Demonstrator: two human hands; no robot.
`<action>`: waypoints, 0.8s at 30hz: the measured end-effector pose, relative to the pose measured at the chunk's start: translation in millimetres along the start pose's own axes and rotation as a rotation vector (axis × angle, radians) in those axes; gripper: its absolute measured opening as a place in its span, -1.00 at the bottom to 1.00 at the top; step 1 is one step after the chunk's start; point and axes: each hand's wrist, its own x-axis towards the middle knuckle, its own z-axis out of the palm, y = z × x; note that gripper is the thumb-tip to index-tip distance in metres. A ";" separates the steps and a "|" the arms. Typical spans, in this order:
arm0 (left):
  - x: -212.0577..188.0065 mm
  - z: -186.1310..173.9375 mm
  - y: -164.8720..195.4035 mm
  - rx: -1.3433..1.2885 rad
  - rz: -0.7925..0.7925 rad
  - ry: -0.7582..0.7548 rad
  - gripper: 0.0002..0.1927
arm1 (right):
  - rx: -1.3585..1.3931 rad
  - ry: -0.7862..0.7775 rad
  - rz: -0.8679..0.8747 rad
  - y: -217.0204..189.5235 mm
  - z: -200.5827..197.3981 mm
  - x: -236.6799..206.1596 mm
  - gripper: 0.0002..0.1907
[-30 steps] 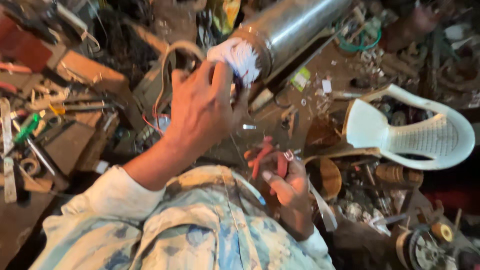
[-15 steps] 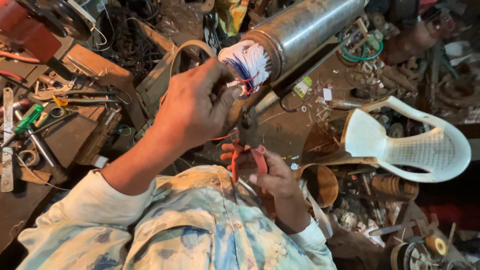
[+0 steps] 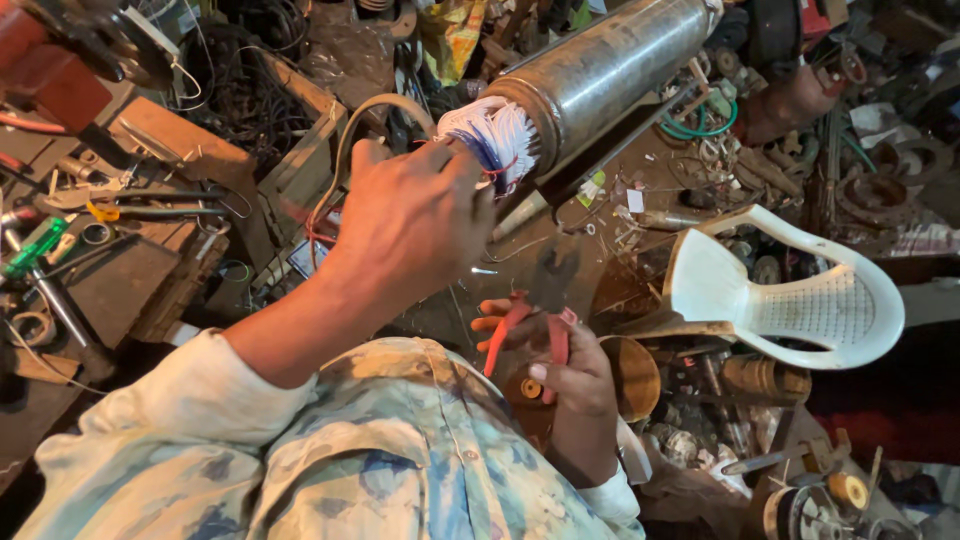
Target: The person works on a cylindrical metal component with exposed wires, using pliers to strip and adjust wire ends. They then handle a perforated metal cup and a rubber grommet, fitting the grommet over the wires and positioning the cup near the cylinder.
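Observation:
My left hand (image 3: 415, 215) is raised to the end of a long steel motor cylinder (image 3: 610, 70) lying tilted on the workbench. Its fingers pinch a bunch of white and blue winding wires (image 3: 495, 135) that sticks out of the cylinder's open end. My right hand (image 3: 555, 375) is lower, close to my body, and holds a pair of red-handled pliers (image 3: 520, 335) by the handles; the jaws are hidden. My patterned light sleeves fill the bottom of the view.
A white plastic chair (image 3: 790, 300) lies tipped on its side at the right. Hand tools (image 3: 120, 205) and a wooden box of black cables (image 3: 250, 90) are on the left. Metal scrap, rings and small parts (image 3: 720, 150) cover the bench.
My left hand has stayed at the cylinder's end while the wire bunch has spread out more. My right hand with the pliers has shifted slightly lower and to the left.

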 end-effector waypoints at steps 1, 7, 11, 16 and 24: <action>-1.3 -2.5 -3.2 -0.020 0.025 0.019 -0.80 | -0.055 -0.014 -0.008 2.3 -2.4 -0.1 -0.48; -4.4 -30.7 -8.9 -0.419 -0.009 -0.041 -0.92 | -0.024 -0.112 0.125 16.1 -12.1 9.0 -0.34; -7.7 -40.5 -7.2 -0.383 0.050 -0.020 -0.93 | -0.140 -0.130 0.092 27.4 -18.4 27.1 -0.28; -13.2 -33.8 -13.3 -0.369 0.090 -0.071 -0.88 | -0.049 -0.097 0.092 32.9 -17.4 49.4 -0.25; -16.3 -27.9 -27.5 -0.307 0.130 -0.082 -0.89 | -0.066 -0.082 0.105 32.5 -17.7 57.5 -0.26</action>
